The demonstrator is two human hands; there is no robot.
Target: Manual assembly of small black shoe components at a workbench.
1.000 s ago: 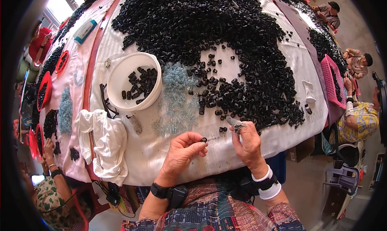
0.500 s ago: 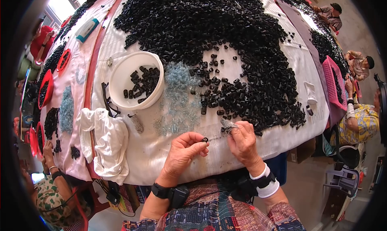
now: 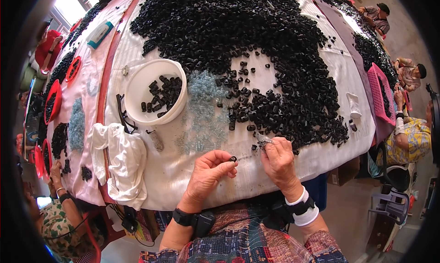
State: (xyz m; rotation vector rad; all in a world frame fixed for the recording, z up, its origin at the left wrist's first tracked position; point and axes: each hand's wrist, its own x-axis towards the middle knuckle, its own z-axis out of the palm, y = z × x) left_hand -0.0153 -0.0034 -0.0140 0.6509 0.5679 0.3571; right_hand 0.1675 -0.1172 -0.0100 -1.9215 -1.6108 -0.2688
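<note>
My left hand (image 3: 207,172) pinches a small black ring-shaped plastic part (image 3: 233,159) between thumb and fingertips, just above the cloth near the table's front edge. My right hand (image 3: 278,161) is closed on a crumpled, translucent grey bundle (image 3: 263,140), whose exact kind I cannot make out. Between the hands, a thin dark speckled line runs from the black part toward the right fingers; whether it is a strand or marks on the cloth is unclear. Beyond the hands lie a scatter of clear bluish pieces (image 3: 204,93) and a large heap of black plastic parts (image 3: 220,24).
A white bowl (image 3: 133,91) holding black parts stands left of the bluish pieces. Nearby are a white cloth (image 3: 120,171), dark glasses (image 3: 123,112) and a small grey bundle (image 3: 156,141). A pink basket (image 3: 376,95) sits at right. Other people work along both sides.
My right hand has shifted slightly to the right with the grey bundle, and a black part beside it is now more visible. My left hand keeps its pinch in place.
</note>
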